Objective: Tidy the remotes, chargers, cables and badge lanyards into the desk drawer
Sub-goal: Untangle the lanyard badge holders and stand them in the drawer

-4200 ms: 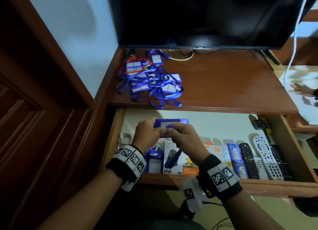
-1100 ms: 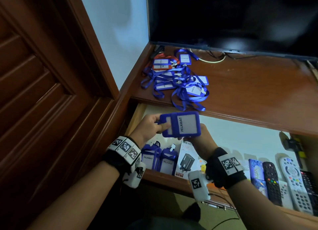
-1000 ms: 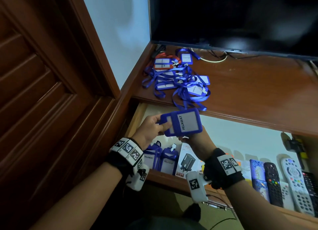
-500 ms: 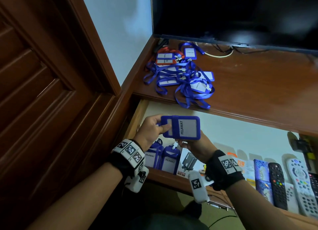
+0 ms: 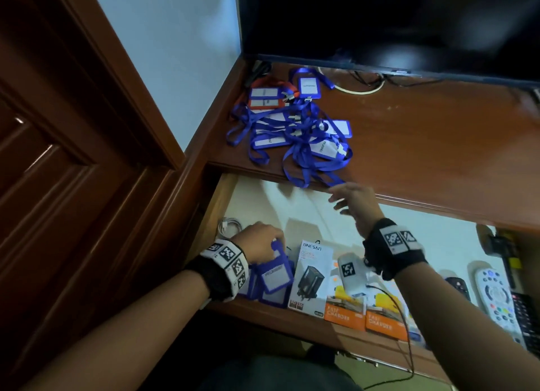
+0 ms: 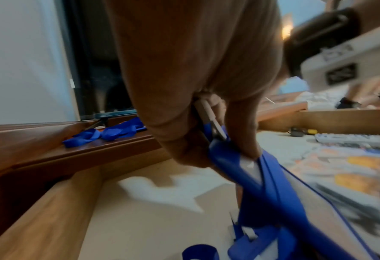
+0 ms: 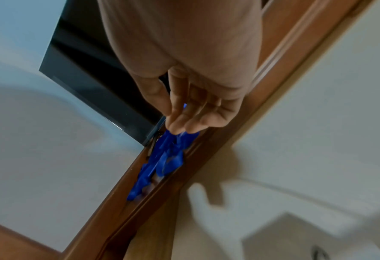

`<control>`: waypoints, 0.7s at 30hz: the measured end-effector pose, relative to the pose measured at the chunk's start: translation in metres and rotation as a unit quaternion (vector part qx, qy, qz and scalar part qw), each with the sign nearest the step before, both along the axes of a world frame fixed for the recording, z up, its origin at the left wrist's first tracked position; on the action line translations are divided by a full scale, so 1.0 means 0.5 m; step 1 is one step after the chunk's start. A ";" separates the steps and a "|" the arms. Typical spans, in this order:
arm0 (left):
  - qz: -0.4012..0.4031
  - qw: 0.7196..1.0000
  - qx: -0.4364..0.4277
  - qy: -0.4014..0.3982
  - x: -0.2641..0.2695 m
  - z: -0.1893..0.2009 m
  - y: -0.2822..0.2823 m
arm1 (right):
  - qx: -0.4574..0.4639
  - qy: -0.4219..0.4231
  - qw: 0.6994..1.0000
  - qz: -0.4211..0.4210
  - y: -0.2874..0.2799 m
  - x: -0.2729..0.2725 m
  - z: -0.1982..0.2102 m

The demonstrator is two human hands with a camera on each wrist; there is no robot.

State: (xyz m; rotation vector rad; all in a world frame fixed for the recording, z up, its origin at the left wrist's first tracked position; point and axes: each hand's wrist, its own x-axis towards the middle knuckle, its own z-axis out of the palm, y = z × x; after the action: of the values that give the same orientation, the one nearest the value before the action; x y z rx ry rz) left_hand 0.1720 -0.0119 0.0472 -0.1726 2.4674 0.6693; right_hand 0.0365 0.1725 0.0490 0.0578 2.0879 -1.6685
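Down at the left end of the open drawer (image 5: 222, 203), my left hand (image 5: 257, 241) grips a blue badge holder (image 5: 276, 276) by its top edge, thumb and fingers curled round it, the holder standing tilted among other blue holders against the drawer front. From the left wrist view I see that same badge holder (image 6: 251, 168) pinched between my fingers (image 6: 242, 133). Just right of it stands a white charger box (image 5: 311, 276), then two orange charger packs (image 5: 344, 314) lying flat, and at the far right several remotes (image 5: 496, 294) side by side. A coiled white cable (image 5: 229, 224) lies in the back left corner of the drawer.

Up on the bench (image 5: 438, 145) a tangle of blue lanyards (image 5: 295, 133) with badge cards lies near the left edge, one loop hanging just over the front lip. A dark screen (image 5: 380, 22) stands behind it.

My right hand (image 5: 355, 203) hovers over the drawer just below that hanging loop, grip loose and fairly wide, fingers spread and holding nothing. The right wrist view puts the fingertips (image 7: 180, 123) close to the lanyards (image 7: 164, 158); I cannot tell whether they touch.
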 end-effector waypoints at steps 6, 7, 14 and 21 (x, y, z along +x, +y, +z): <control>-0.134 0.986 -0.068 -0.079 -0.020 -0.055 0.041 | 0.167 0.115 0.979 -0.019 -0.034 -0.146 -0.001; -0.138 0.985 -0.069 -0.080 -0.021 -0.065 0.043 | 0.227 0.128 0.965 -0.002 -0.038 -0.168 -0.001; -0.174 0.981 -0.056 -0.057 -0.022 -0.111 0.047 | 0.344 0.133 0.926 0.081 -0.095 -0.254 -0.001; -0.179 0.983 0.008 -0.029 -0.024 -0.123 0.033 | 0.354 0.111 0.922 0.112 -0.125 -0.268 -0.025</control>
State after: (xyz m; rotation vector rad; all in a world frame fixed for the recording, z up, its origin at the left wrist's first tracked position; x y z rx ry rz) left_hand 0.1602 0.0046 -0.0142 0.2499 2.3507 0.5198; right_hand -0.0977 0.1102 0.0366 -0.1423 2.6522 -0.7497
